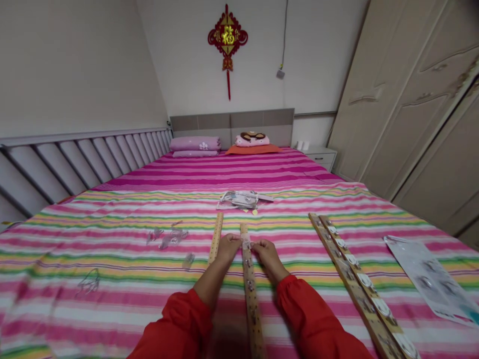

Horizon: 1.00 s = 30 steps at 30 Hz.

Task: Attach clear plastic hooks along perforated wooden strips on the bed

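In front of me a long wooden strip with rows of holes (248, 271) lies lengthwise on the striped bedspread. Small shiny metal pieces sit along it. Near its far end is a small clear plastic piece (246, 243), too small to make out fully. My left hand (228, 248) pinches this plastic from the left side. From the right, the fingers of my right hand (266, 250) are closed at its other edge. A second perforated wooden strip (216, 237) lies just left of the first, partly hidden by my left hand.
Two more strips (346, 269) carrying shiny pieces and white rings lie to the right, with a clear plastic packet (430, 279) beyond. Clear plastic scraps (174, 239) and a crumpled clear piece (90, 281) are on the left. A plastic bag (241, 199) lies ahead.
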### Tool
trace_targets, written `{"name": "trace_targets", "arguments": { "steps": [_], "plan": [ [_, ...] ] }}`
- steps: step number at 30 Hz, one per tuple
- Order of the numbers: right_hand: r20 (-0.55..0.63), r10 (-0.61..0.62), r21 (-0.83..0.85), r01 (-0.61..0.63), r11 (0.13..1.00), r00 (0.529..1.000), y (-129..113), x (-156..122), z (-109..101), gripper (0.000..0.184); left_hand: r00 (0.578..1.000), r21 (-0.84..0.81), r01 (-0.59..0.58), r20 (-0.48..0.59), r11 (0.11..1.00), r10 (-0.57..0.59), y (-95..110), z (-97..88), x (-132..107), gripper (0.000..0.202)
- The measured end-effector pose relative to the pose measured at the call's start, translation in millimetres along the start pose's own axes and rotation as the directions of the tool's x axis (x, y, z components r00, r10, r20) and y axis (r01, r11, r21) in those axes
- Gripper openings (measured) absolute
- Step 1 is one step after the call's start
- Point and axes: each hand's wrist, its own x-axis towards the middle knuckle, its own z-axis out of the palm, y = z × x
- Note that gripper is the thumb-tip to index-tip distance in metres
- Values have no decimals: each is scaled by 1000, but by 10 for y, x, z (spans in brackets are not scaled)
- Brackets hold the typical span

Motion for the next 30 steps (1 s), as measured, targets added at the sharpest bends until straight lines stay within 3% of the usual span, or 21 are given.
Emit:
{"name": "trace_targets", "arguments": {
  "steps": [10,22,30],
  "plan": [
    [-56,36,12,-35,999,998,186,80,22,20,999,54,18,-33,998,-17,-134,44,72,7],
    [-70,47,-3,-47,999,996,199,76,28,19,999,133,5,-51,991,2,-143,54,66,9],
    [-64,51,-7,-51,999,997,223,74,16,15,997,213,12,-75,977,4,-267,70,134,10]
  ]
}}
